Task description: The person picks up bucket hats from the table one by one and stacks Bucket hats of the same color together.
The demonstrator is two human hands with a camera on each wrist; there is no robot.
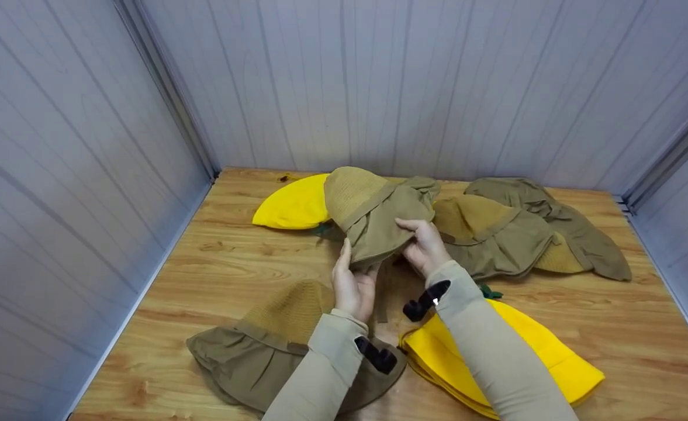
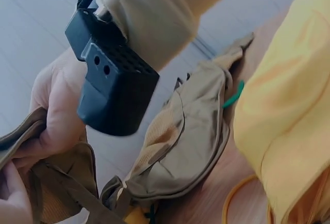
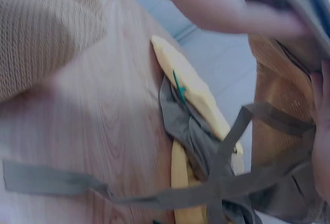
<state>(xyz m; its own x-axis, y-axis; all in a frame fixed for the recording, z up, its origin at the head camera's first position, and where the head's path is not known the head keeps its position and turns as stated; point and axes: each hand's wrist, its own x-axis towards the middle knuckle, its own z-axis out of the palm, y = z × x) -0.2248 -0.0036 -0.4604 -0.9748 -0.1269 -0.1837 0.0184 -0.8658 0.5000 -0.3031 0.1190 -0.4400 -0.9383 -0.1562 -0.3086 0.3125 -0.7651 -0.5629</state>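
Note:
Both hands hold a sun hat [image 1: 358, 202] with a tan woven crown and an olive cloth brim, raised above the table. My left hand [image 1: 355, 289] grips the near edge of the brim, its thumb on top. On the brim's right side, my right hand [image 1: 427, 248] pinches the cloth between thumb and fingers. In the right wrist view, a long olive strap [image 3: 154, 198] hangs from the hat, and the crown's woven side [image 3: 273, 100] shows. The left wrist view shows the brim [image 2: 20, 136] between the fingers of both hands.
Another olive-brimmed hat [image 1: 285, 313] lies at the near left, under my left forearm. Yellow hats [image 1: 554, 351] are stacked at the near right, beneath my right forearm. Farther back lie a yellow hat [image 1: 294, 204] and overlapping olive hats [image 1: 495, 240]. Panelled walls [image 1: 379, 88] enclose the wooden table [image 1: 215, 280].

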